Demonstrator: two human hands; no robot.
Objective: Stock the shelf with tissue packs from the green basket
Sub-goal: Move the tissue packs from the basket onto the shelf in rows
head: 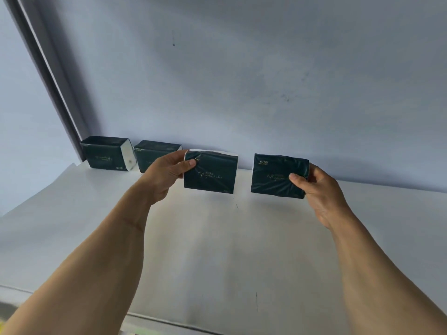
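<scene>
Two dark green tissue packs stand upright at the back left of the white shelf (217,250), one (105,153) against the corner and a second (152,152) beside it. My left hand (167,175) grips the left edge of a third dark green pack (212,174), held upright just right of those two. My right hand (319,189) grips the right edge of a fourth pack (275,176), held upright further right. Both held packs are near the back wall; whether they touch the shelf I cannot tell. The green basket is out of view.
A pale blue-grey wall (242,81) rises behind the shelf. A dark vertical frame (48,76) runs along the left corner. The shelf's front edge (169,322) lies near the bottom of the view.
</scene>
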